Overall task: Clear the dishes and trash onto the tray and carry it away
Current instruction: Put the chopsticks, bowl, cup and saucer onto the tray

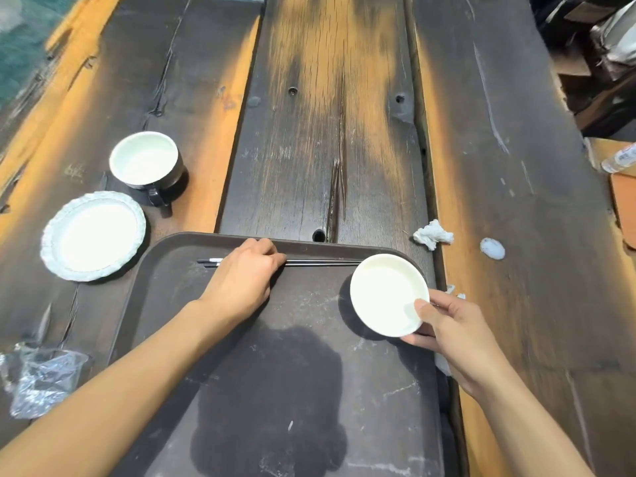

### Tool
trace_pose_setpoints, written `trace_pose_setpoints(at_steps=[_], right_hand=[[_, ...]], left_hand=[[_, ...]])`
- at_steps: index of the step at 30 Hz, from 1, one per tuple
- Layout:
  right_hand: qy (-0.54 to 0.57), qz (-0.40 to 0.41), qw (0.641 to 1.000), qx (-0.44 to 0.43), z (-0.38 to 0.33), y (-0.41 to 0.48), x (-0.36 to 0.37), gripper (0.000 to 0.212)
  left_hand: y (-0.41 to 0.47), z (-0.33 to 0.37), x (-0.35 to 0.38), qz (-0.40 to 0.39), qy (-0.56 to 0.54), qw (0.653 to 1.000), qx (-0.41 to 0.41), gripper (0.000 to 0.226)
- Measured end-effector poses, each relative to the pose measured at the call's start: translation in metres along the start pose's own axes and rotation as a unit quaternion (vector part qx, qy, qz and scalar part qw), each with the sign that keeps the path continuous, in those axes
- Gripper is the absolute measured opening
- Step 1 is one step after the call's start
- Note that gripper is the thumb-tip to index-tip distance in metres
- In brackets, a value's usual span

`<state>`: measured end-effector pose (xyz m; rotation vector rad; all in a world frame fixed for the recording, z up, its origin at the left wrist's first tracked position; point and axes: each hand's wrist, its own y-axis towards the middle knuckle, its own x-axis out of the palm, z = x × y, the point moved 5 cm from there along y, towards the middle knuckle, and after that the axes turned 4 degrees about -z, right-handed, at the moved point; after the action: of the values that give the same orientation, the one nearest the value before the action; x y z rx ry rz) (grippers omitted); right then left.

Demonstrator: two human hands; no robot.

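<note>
Tray (241, 339) sits at the table's (344, 115) near edge — my left hand (241, 284) is closed on the chopsticks (320, 262) along its far rim, right hand (447, 325) pinching a white bowl (385, 294) over the far-right corner. Plate (93, 235), mug (146, 163) off the far-left corner.

Tray (241, 390): dark brown, pale scuffs. Chopsticks (320, 262): black, white marking near one end. Small bowl (387, 294): plain white. Mug (146, 160): white inside, black outside and handle. Plate (93, 235): white centre, pale blue-grey scalloped rim. Crumpled tissue (433, 234): white. Table (327, 115): dark wood, orange-tan streaks.
</note>
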<state>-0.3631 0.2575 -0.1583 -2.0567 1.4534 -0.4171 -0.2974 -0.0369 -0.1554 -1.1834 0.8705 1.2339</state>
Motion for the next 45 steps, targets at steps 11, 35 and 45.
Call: trace_pose_setpoints(at_steps=[11,35,45], right_hand=[[0.011,-0.008,1.000,-0.005,0.000,-0.001,0.005,0.028],[-0.020,-0.046,0.998,0.036,-0.017,-0.010,-0.003,0.035],[-0.172,-0.033,0.983,-0.046,-0.075,-0.008,-0.016,0.039]], left_hand=[[0.003,-0.001,-0.002,0.006,0.034,0.999,0.010,0.036],[0.004,0.005,-0.004,-0.048,0.089,0.995,-0.008,0.046],[-0.019,0.007,-0.037,-0.024,0.077,0.994,-0.068,0.051]])
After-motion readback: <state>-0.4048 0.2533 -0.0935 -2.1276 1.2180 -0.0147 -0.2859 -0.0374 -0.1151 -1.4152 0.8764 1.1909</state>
